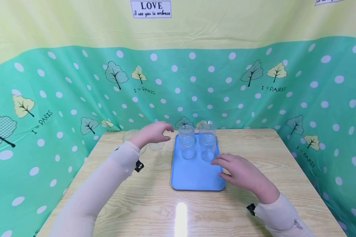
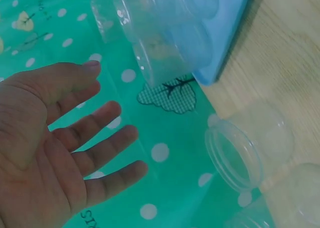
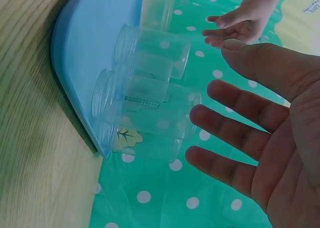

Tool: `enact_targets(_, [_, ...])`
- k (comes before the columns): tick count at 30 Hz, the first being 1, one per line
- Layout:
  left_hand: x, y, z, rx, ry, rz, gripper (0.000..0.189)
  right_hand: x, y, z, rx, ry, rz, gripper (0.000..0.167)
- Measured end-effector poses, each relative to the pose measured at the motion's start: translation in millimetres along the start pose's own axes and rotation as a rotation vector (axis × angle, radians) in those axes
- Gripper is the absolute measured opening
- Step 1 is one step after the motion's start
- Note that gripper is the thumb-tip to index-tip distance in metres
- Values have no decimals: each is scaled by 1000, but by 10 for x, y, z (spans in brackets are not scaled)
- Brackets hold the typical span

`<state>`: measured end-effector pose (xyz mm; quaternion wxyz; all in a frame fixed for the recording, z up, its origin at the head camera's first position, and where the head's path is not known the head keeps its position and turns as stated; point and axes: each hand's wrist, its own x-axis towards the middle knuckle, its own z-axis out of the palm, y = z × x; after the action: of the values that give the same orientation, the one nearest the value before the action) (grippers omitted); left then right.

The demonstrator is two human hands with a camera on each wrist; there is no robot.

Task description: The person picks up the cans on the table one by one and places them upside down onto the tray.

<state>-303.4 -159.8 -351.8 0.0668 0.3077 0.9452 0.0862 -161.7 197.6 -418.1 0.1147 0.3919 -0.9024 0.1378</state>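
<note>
Several clear jars (image 1: 188, 149) stand grouped on the far half of a blue tray (image 1: 195, 179). In the right wrist view, the tray jars (image 3: 150, 47) have their threaded rims down against the tray. Left of the tray, two more clear jars (image 1: 156, 145) stand on the table; the left wrist view shows a jar (image 2: 270, 133) there with its mouth up. My left hand (image 1: 155, 133) hovers over that side, fingers spread and holding nothing. Beside the tray's right edge, my right hand (image 1: 240, 171) is held near the front right jar (image 1: 208, 153), fingers loosely extended around nothing.
The wooden table (image 1: 154, 204) carries the tray near its back edge. A green and yellow patterned curtain (image 1: 192, 79) hangs behind it and along both sides. Dark clips (image 1: 139, 166) show at both wrists.
</note>
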Motion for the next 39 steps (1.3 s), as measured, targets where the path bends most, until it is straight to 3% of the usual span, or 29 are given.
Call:
enact_targets(16, [180, -298, 53, -16, -99, -81, 45, -3, -8, 8, -3, -26, 15, 40])
enact_targets(26, [194, -493, 22, -107, -145, -188, 55, 8, -21, 19, 0, -24, 8, 38])
enact_targets(39, [251, -603, 102, -160, -185, -240, 60, 14, -16, 38, -5, -19, -7, 38])
